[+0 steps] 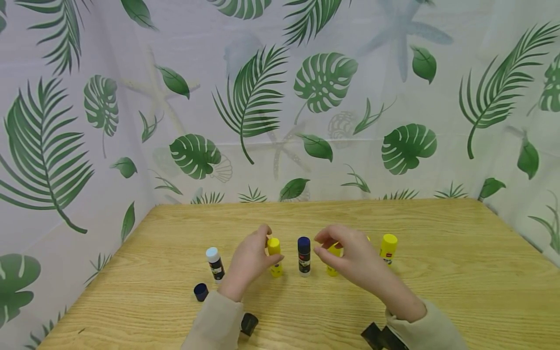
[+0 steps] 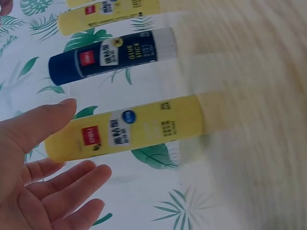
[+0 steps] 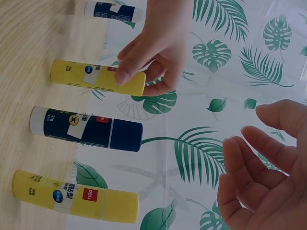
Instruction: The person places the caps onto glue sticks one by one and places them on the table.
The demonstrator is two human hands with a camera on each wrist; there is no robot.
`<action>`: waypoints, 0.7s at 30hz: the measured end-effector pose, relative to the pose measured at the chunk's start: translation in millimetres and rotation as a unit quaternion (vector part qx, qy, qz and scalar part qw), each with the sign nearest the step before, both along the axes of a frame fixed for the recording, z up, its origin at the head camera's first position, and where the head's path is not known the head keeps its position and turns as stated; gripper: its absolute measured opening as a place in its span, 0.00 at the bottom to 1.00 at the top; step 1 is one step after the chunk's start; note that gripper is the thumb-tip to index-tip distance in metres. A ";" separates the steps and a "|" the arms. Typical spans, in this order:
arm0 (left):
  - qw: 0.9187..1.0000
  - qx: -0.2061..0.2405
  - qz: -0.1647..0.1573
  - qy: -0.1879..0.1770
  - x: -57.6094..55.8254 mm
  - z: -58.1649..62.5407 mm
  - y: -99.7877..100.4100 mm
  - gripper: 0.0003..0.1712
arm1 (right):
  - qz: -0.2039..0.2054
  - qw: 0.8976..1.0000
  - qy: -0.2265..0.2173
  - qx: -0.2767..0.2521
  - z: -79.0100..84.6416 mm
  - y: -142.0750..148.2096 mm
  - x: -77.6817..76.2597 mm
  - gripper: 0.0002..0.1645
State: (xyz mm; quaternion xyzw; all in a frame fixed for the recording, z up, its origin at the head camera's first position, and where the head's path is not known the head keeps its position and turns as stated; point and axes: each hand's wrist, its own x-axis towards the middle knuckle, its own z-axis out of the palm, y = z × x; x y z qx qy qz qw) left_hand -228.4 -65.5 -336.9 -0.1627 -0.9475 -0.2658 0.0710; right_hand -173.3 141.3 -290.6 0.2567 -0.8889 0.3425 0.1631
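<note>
My left hand [image 1: 249, 260] pinches the cap end of a standing yellow glue stick [image 1: 276, 270], thumb on the near side and fingers behind. In the left wrist view the same yellow glue stick [image 2: 144, 127] lies between the thumb and the loosely bent fingers. A dark blue glue stick [image 1: 304, 257] with its cap on stands just to the right. My right hand [image 1: 354, 253] hovers beside it with relaxed, gently bent fingers and nothing in them; the right wrist view shows the hand [image 3: 268, 177] apart from the sticks. Another yellow glue stick [image 3: 76, 196] stands partly hidden behind it.
At the left stands a dark blue glue stick [image 1: 216, 265] with a white top and no cap. A loose dark blue cap [image 1: 201, 292] lies near it on the wooden table [image 1: 306, 316]. Further right is a yellow glue stick [image 1: 388, 247]. A leaf-patterned curtain [image 1: 280, 121] hangs behind.
</note>
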 end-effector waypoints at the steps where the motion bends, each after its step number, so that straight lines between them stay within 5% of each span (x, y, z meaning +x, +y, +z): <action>1: 1.000 0.001 0.001 0.002 0.6 2.1 -0.5 0.28 | 0.000 1.000 0.000 -0.001 -0.1 0.0 0.0 0.05; 21: 0.999 0.006 0.028 0.042 10.8 26.8 -9.4 0.21 | 0.004 1.000 0.005 -0.001 0.0 -0.7 0.7 0.05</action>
